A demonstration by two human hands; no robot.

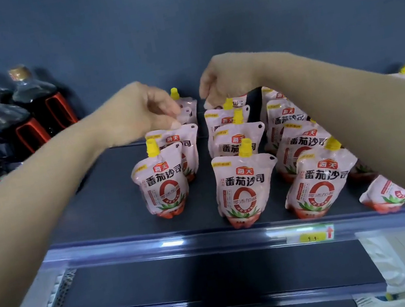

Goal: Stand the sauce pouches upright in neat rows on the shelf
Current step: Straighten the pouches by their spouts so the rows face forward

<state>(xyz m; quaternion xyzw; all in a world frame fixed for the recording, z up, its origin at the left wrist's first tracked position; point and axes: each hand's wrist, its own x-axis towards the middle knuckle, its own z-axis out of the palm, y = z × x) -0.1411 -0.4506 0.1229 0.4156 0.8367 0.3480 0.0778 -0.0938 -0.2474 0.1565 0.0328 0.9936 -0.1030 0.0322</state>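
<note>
Head view: the step in hand is straightening the back of the rows. The left hand [145, 109] pinches the rear left pouch [187, 109]. The right hand [221, 80] curls over the rear middle pouch [239, 101], but its hold I cannot tell. The tomato sauce pouches [245, 189] are soft, glossy pink film with hard yellow caps, and they stand on the matte dark shelf [111, 190]. Next, I think, the tilted pouch [383, 194] at front right needs setting upright on its base.
</note>
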